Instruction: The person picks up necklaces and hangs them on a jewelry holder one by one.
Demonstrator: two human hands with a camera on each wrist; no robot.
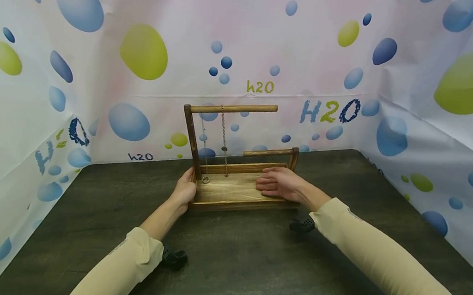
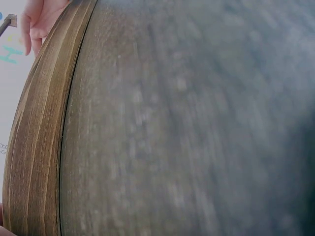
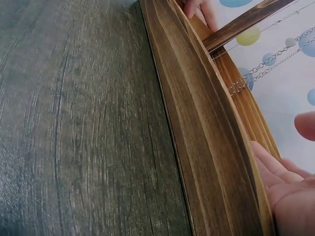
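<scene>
A wooden jewelry stand point(image 1: 233, 194) with a shallow tray base rests on the dark table. Its tall left post bears a long bar point(image 1: 239, 109), from which a chain necklace point(image 1: 223, 132) and a thin chain with a ring point(image 1: 205, 180) hang down into the tray. A lower bar point(image 1: 267, 152) comes off the short right post. My left hand point(image 1: 184, 189) grips the tray's left end. Over the right part of the tray lies my right hand point(image 1: 281, 183), its fingers fairly straight and pointing left; in the right wrist view they are behind the front wall point(image 3: 206, 128).
The dark wood-grain table point(image 1: 244, 259) spreads out around the stand. Behind and at both sides rises a white backdrop point(image 1: 269, 43) printed with blue and green bubbles. Black wrist-worn devices point(image 1: 174, 258) show below the sleeves.
</scene>
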